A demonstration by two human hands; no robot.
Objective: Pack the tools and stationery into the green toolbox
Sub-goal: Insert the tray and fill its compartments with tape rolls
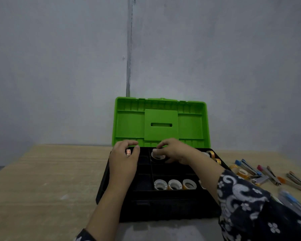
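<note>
Head view: left hand point(123, 160) pinching small tape roll point(128, 152), right hand point(174, 150) gripping larger tape roll point(157, 156) inside green toolbox point(161, 122); light, rigid, rim-held.

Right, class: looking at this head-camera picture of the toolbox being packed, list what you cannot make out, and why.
- What the left hand pinches: small and mostly covered by its fingers.
- The roll of tape under the right hand: half hidden by that hand.
- The fourth roll in the front row: hidden by the patterned sleeve.
- The pens at right: blurred and cut off by the edge.
</note>
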